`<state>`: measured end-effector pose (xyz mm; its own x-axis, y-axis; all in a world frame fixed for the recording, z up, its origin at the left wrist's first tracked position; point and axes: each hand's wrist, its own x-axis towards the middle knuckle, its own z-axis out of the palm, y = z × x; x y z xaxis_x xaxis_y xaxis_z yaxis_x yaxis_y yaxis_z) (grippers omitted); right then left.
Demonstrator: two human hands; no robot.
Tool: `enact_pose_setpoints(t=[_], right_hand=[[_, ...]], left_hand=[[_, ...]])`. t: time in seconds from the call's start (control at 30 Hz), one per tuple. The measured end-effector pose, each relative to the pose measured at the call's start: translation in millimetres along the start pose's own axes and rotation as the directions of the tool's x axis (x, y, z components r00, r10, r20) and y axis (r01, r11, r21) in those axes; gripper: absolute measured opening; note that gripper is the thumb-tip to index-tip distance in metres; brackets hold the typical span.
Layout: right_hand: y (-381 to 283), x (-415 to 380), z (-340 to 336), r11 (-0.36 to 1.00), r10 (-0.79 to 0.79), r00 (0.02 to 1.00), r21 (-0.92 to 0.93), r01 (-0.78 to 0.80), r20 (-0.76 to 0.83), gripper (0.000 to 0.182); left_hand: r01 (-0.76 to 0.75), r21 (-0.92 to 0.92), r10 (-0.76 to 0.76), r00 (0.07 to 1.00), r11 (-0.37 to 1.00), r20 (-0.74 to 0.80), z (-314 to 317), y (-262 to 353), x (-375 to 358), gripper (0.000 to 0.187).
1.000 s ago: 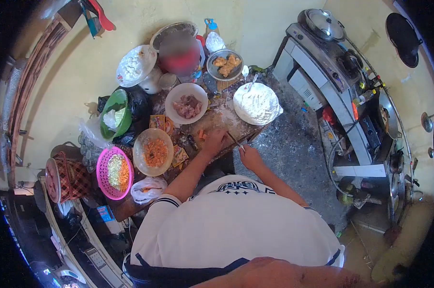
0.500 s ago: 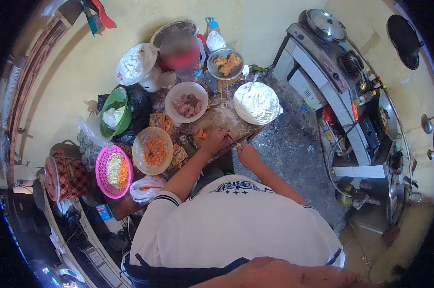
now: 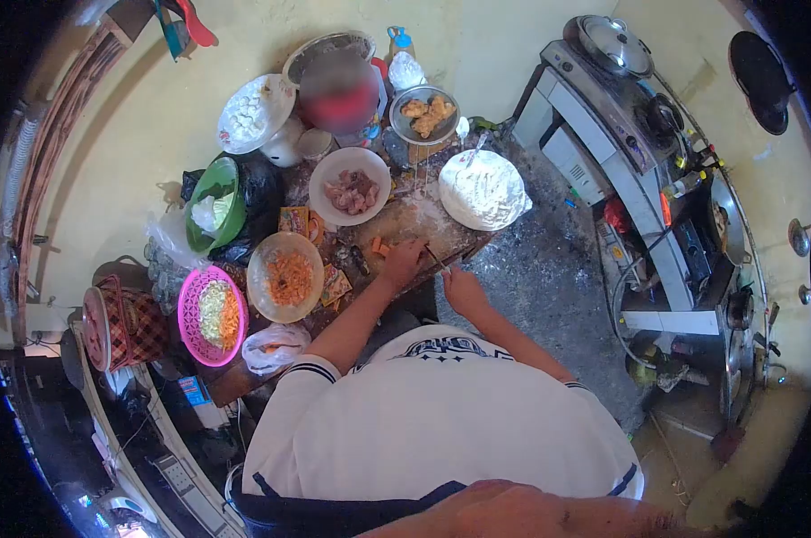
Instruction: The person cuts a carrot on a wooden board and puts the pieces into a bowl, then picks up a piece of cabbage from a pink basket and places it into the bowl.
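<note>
My left hand [image 3: 406, 259] is at the front edge of the wooden table, fingers bent and pressed together; what they hold is hidden. Just left of it lie a few small orange pieces [image 3: 379, 246], which look like carrot. My right hand [image 3: 463, 291] is closed around the handle of a small knife [image 3: 435, 259], whose thin dark blade points up and left towards my left fingers. Behind my hands stand a white bowl of raw meat pieces [image 3: 352, 192] and a large basin of white flour [image 3: 483, 191].
On the left are a bowl of orange mixture [image 3: 287, 280], a pink basket of shredded vegetables [image 3: 213, 316] and a green basin [image 3: 215, 208]. Fried pieces [image 3: 427, 117] sit in a strainer at the back. A stove [image 3: 594, 99] stands at the right.
Both hands stay at nearly the same place, with only a slight shift of the fingers. The orange pieces beside my left hand show a little more, and the view has shifted slightly.
</note>
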<state>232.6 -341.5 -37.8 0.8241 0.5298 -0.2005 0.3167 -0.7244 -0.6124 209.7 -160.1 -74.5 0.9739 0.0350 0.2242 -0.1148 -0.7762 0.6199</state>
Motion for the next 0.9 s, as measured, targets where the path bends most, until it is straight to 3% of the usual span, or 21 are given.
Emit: enact_pose_setpoints(t=[0.2,0.3,0.4,0.47,0.6,0.9], right_hand=[[6.9,7.1,14.1,0.996,0.068,0.996,-0.063,-0.065,0.057,0.036],[11.4,9.6,24.5,1.0,0.011,1.0,-0.014,-0.012,-0.017,0.033],[13.7,7.7,30.1,0.999,0.043,0.998,-0.007,-0.043,-0.039,0.031],[23.7,4.2,33.1,0.989,-0.051,0.995,0.137,0.062,-0.083,0.031],[20.9,4.3,29.2,0.994,-0.024,0.998,0.104,0.03,-0.064,0.03],[12.2,11.3,29.3,1.0,0.019,0.999,0.01,-0.019,-0.034,0.033]], left_hand=[[-0.017,-0.016,0.016,0.999,1.0,-0.029,3.8,-3.3,-1.5,0.031],[0.028,-0.082,-0.025,0.999,0.996,0.033,5.1,-4.8,-1.6,0.03],[0.016,0.01,-0.016,1.0,1.0,-0.01,5.4,-5.1,-1.9,0.03],[0.046,0.013,-0.046,0.999,0.999,0.016,6.8,-5.7,-2.3,0.035],[-0.016,-0.06,0.014,0.999,0.998,-0.035,8.1,-6.8,-2.9,0.034],[0.069,-0.028,-0.068,0.997,0.997,0.027,6.4,-5.8,-3.7,0.036]])
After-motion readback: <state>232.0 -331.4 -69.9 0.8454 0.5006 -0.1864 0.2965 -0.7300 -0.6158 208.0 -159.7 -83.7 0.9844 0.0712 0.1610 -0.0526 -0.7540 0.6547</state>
